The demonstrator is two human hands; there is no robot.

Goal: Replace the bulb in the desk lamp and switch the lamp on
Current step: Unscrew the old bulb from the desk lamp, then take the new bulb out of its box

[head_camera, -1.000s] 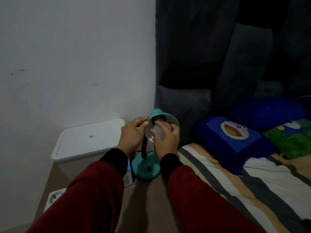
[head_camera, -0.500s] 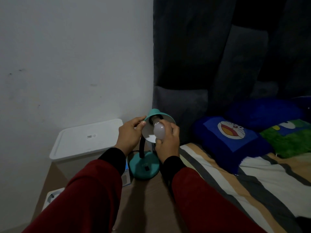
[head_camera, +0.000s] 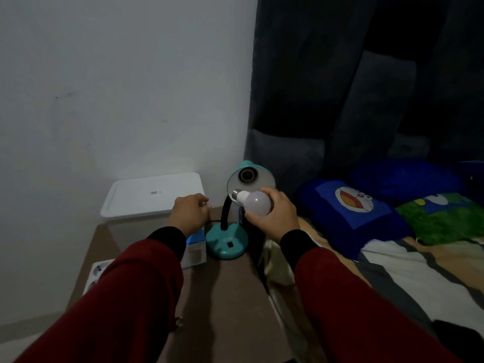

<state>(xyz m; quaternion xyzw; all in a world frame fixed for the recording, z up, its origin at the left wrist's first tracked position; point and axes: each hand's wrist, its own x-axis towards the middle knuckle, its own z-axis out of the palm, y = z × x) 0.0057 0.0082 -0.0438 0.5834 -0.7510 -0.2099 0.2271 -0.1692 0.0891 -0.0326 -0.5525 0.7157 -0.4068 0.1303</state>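
A teal desk lamp [head_camera: 226, 245] stands on the brown surface, its black neck curving up to a shade [head_camera: 262, 175] that faces me. The socket [head_camera: 245, 175] inside the shade is bare and dark. My right hand [head_camera: 277, 217] grips a white bulb [head_camera: 255, 203] just below the shade, its metal screw base pointing left. To the left of the lamp's neck, my left hand [head_camera: 190, 213] hovers with loosely curled fingers and holds nothing. It is off the shade.
A white lidded box [head_camera: 154, 195] stands against the wall behind my left hand. A small blue and white carton [head_camera: 195, 251] sits beside the lamp base, a white power strip [head_camera: 97, 271] further left. A bed with blue cartoon pillows [head_camera: 353, 205] borders the right.
My right hand has drawn the bulb out of the socket and lowered it below the shade. My left hand has let go of the shade and dropped to the left.
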